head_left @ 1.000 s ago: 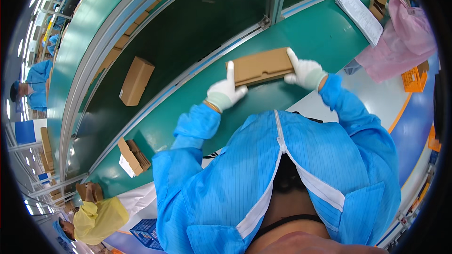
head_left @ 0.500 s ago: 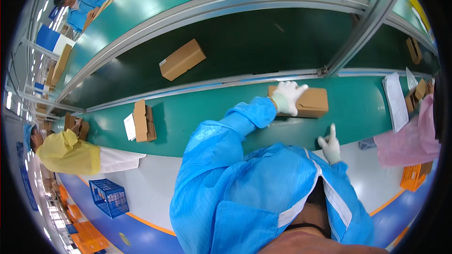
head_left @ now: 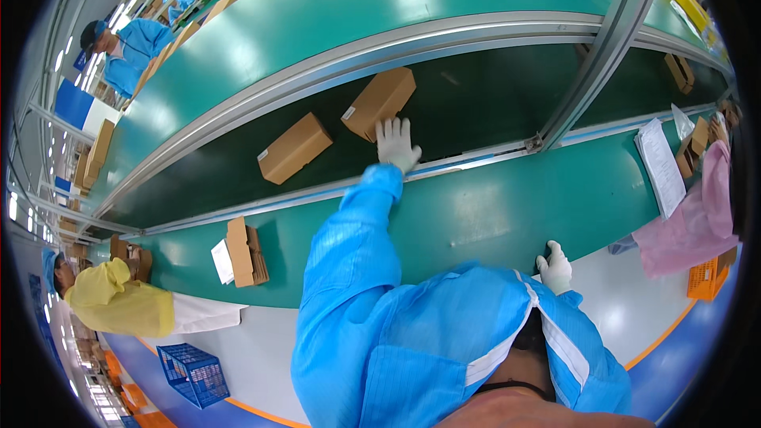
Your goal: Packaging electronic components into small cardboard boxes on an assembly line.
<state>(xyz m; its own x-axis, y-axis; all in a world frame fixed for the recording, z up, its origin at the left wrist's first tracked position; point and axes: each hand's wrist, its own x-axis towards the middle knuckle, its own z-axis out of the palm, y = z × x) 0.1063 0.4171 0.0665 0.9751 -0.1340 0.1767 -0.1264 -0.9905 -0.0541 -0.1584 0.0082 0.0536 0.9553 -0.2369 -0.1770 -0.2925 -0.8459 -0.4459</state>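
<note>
Moved onto the belt (head_left: 483, 103), the carton (head_left: 382, 101) meets the spread left hand (head_left: 398, 145); right hand (head_left: 557, 271), grip unclear.

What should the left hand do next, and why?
Probably draw the left hand back over the metal rail: the carton at its fingertips appears to rest on the dark green surface beyond, and the hand looks open at the carton's near edge rather than gripping it.
</note>
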